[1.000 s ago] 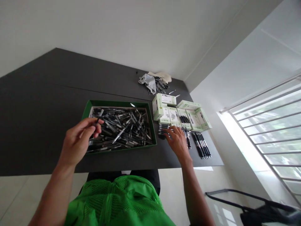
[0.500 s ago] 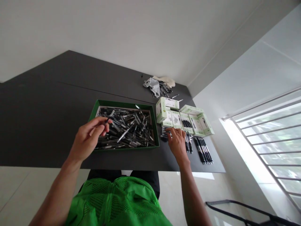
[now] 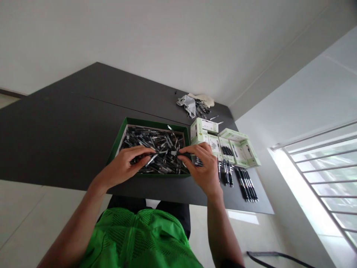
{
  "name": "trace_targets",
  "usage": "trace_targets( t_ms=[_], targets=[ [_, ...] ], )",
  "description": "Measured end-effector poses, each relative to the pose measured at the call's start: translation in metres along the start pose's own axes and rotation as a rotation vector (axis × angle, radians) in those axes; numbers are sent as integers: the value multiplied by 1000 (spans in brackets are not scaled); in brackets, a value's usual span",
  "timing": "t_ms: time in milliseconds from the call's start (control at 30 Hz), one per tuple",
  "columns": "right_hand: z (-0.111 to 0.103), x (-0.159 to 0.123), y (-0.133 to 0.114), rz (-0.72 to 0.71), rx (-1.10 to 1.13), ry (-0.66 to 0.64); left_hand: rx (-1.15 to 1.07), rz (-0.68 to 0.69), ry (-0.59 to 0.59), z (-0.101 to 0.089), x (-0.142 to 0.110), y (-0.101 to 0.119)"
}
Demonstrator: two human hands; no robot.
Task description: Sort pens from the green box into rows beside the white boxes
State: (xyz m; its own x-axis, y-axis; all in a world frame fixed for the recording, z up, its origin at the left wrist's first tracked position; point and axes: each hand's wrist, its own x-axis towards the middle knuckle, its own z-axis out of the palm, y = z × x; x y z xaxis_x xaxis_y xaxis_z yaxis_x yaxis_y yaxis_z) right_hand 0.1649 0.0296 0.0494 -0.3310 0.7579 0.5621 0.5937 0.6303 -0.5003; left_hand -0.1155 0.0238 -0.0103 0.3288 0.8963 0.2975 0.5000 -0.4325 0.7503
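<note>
Over the green box (image 3: 116, 143) full of loose pens (image 3: 145, 137), my two hands face each other. My left hand (image 3: 124, 163) pinches a pen (image 3: 161, 152), its pale end pointing right. My right hand (image 3: 202, 163) is closed on a black pen part with a pale end (image 3: 174, 153), which points left at that pen. The two ends are close, with a small gap between them. The right fingers hide most of the black part, so its full length cannot be made out.
Pale green cartons (image 3: 205, 126) stand right of the box, one holding several pens (image 3: 227, 150). Rows of pens (image 3: 247, 184) lie along the right table edge. A grey cloth (image 3: 187, 105) and a cream cloth (image 3: 205, 99) lie at the back with more pens. A barred window (image 3: 331, 171) is at right.
My right hand has left the pens beside the cartons and moved left over the box, now holding the black part. My left hand has moved right with its pen. The view has shifted slightly.
</note>
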Motion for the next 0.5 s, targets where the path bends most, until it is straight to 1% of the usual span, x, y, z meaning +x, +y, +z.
trace_targets(
  t_ms=[267, 500],
  targets=[
    [-1, 8, -1, -45, -64, -44, 5, 6, -14, -2, 1, 3],
    [2, 9, -1, -35, -87, -48, -24, 13, -9, -3, 2, 6]
  ],
)
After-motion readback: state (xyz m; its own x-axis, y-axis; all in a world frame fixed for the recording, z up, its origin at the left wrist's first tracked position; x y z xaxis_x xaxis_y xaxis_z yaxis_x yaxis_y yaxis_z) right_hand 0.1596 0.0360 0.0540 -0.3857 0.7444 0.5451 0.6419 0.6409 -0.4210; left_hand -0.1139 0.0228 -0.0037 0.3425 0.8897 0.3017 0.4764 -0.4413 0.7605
